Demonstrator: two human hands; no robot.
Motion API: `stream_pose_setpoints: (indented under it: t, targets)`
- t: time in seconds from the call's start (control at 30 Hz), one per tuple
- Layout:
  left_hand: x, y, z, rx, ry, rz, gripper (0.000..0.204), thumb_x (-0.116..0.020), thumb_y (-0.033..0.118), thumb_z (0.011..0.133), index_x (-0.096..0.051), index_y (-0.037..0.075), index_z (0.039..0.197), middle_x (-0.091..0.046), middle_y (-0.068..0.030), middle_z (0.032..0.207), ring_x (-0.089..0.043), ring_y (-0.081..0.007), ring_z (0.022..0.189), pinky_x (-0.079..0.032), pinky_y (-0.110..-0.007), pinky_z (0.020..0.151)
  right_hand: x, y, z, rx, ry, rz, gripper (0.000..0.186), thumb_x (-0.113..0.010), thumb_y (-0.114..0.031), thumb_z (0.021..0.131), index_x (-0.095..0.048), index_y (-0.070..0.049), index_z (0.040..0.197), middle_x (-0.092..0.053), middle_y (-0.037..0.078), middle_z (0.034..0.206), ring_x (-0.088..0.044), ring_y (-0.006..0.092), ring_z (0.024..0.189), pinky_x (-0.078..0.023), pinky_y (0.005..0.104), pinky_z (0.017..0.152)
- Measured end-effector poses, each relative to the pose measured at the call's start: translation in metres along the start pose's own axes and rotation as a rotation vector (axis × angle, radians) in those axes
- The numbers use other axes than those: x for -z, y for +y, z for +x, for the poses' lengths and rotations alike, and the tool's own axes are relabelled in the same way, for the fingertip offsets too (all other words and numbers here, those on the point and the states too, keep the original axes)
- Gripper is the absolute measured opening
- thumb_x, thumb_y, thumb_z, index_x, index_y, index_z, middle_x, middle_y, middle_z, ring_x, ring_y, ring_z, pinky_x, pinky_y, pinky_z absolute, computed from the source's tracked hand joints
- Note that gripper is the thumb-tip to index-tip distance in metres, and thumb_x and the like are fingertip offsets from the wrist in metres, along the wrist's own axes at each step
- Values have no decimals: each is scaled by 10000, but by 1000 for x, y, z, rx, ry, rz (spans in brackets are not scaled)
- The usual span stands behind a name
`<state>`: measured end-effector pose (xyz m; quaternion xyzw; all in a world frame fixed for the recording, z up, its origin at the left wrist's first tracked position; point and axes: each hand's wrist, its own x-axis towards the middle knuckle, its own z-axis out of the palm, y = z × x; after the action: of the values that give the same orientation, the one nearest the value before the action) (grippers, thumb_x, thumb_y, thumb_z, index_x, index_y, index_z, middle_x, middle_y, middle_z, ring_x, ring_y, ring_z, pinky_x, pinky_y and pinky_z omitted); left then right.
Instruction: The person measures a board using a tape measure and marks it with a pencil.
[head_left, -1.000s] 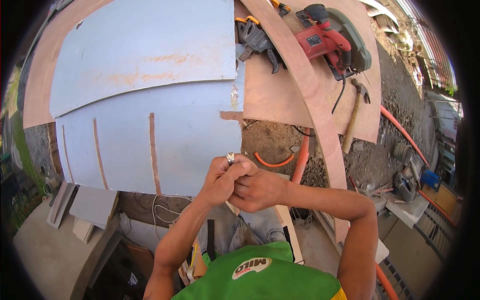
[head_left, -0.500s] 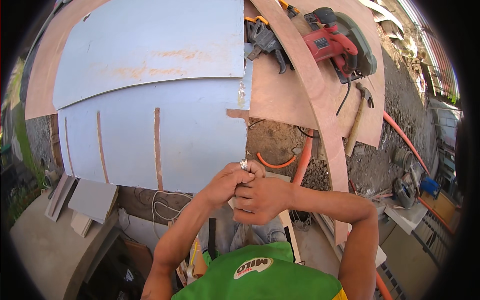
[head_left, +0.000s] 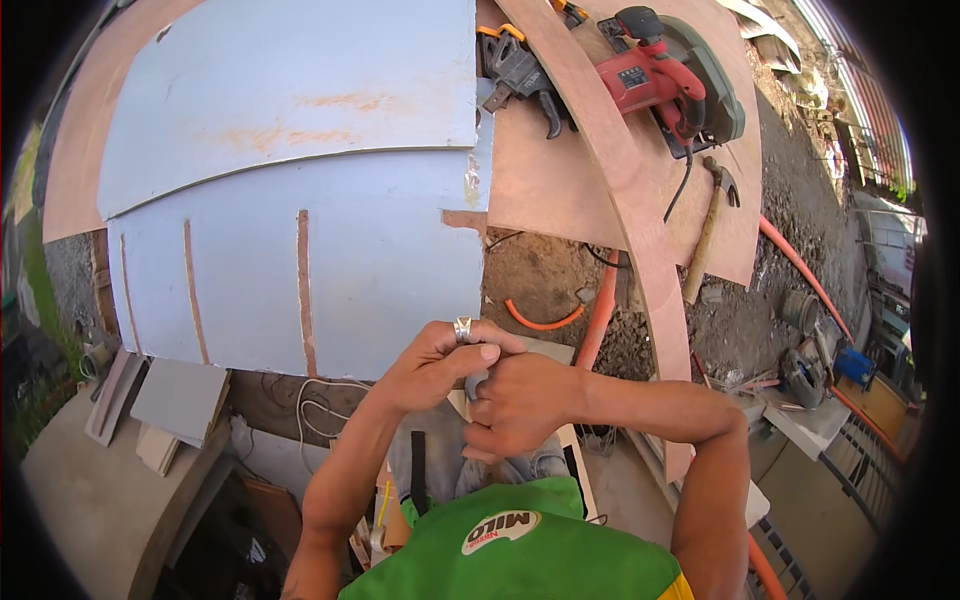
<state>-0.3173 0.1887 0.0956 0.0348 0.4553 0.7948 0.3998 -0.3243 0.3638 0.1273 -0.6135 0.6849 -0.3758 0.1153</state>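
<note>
My left hand (head_left: 438, 368), with a silver ring on one finger, is closed in front of my body, its thumb stretched toward the other hand. Against it, my right hand (head_left: 525, 402) is curled with the knuckles up. A small grey rounded thing (head_left: 477, 384) shows in the gap between the two hands; its kind cannot be made out. Just beyond them lies the near edge of a pale blue painted board (head_left: 390, 270) with bare brown strips. Another pale blue panel (head_left: 300, 90) overlaps it at the far side.
A curved plywood strip (head_left: 625, 180) runs along the right, over a plywood sheet (head_left: 545, 180). There lie a red circular saw (head_left: 655, 80), a black clamp (head_left: 522, 75) and a hammer (head_left: 708, 230). Orange pipe (head_left: 598, 320) and white cable (head_left: 303, 415) are on the ground.
My hands have loosened slightly, the left thumb straightening, and the grey thing between them now shows. The surroundings have shifted a little leftward in view.
</note>
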Motion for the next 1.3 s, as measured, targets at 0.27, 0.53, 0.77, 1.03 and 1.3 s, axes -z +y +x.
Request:
stream_pose_setpoints:
  t: [0.27, 0.53, 0.77, 1.03, 1.3]
  targets:
    - [-8, -6, 4, 128, 48, -57, 141, -594, 104, 921, -654, -22, 945, -656, -43, 906, -593, -95, 830, -481, -269, 763, -15, 0, -5, -73, -183, -38, 214, -626, -198, 648, -490, -72, 542, -528, 63, 477, -557, 210, 449, -398, 373, 398]
    - [-5, -20, 7, 76, 139, -238, 123, -683, 130, 898, -669, 23, 839, -620, 25, 779, -540, -47, 712, -439, -236, 623, -12, -1, 0, -111, -149, -48, 182, -623, -173, 637, -504, -54, 568, -544, 66, 511, -580, 223, 495, -443, 376, 474]
    - [-3, -23, 16, 170, 239, -208, 152, -701, 153, 893, -680, 9, 849, -633, -1, 772, -548, -58, 678, -461, -230, 596, -12, 11, -13, -153, 39, -29, 130, -659, -147, 690, -560, -64, 699, -574, 69, 667, -603, 214, 656, -460, 361, 539]
    - [40, -20, 17, 40, 638, -21, 191, -709, 179, 891, -650, 16, 811, -612, -50, 689, -563, -116, 573, -477, -276, 544, 46, 66, -90, -1298, 450, -577, 847, -788, -363, 737, -375, -39, 1403, -482, 246, 1257, -498, 432, 1130, -418, 523, 945]
    - [75, -22, 19, -32, 886, -47, 236, -722, 235, 880, -625, 35, 800, -607, -56, 667, -549, -123, 523, -465, -276, 506, 50, 115, -147, -1832, 392, -471, 986, -767, -392, 662, -280, 47, 1399, -479, 343, 1270, -502, 486, 1164, -412, 556, 961]
